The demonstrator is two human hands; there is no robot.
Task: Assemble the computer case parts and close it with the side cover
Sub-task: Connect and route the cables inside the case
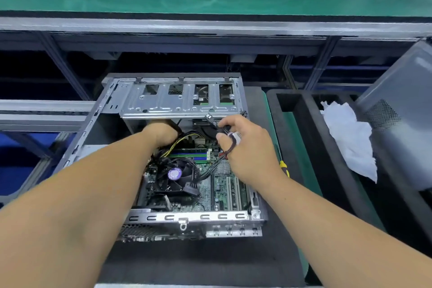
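We've got the open computer case (163,159) before us, right hand (245,147) pinching the cable bundle (211,169), left hand (161,133) fingers hidden under the drive cage (182,100); tugging could unseat connectors

the right grip (245,147) pinches a bundle of cables (225,149) above the open computer case (149,216). just left of it, the left grip (161,134) reaches under the metal drive cage (177,103); its fingers are hidden. below both grips sits the cooling fan (174,174). well right of the right grip lies crumpled white paper (350,140).
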